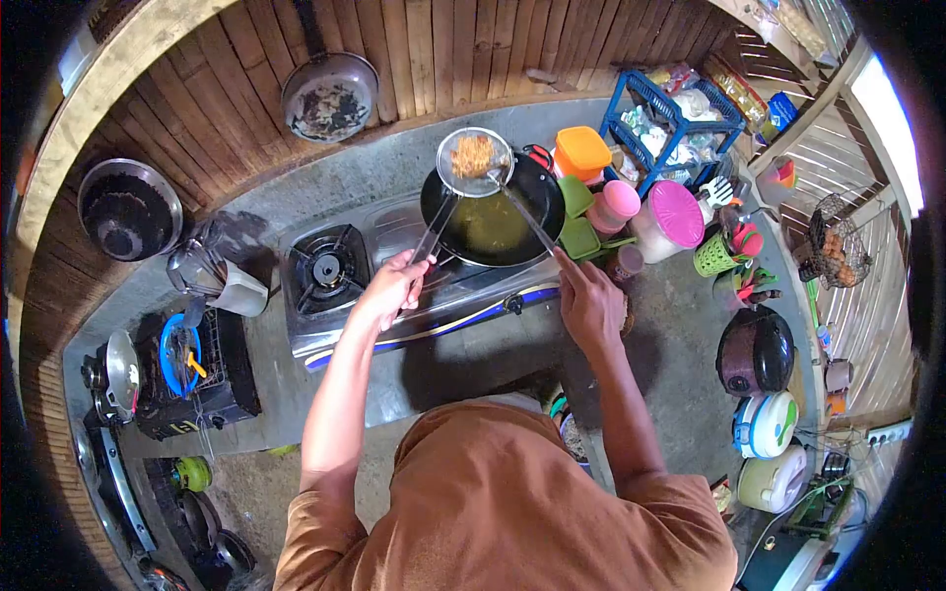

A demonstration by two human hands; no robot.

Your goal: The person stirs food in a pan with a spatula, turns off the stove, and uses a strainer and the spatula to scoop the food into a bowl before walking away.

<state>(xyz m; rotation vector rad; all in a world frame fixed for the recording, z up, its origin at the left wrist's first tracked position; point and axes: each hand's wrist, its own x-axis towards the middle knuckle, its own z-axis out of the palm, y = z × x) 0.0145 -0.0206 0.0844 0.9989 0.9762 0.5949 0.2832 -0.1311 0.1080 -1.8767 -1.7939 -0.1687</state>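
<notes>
My left hand [392,290] is closed around the handle of a round mesh strainer [450,209]. Golden-brown fried bits [472,156] lie in the strainer, which is held over the far left part of a black wok [547,202]. Yellowish oil [493,229] covers the bottom of the wok, which sits on the right side of the gas stove [404,231]. In my right hand [589,300] is a long metal spatula [527,217]; its head reaches the strainer's right rim, and its exact shape is hard to make out.
To the left is a bare burner [329,268]. Green containers [579,236], an orange-lidded box [581,151] and a pink-lidded jar [676,215] crowd the wok's right side. Behind them stands a blue rack [680,123]. A rice cooker [755,350] is on the right counter.
</notes>
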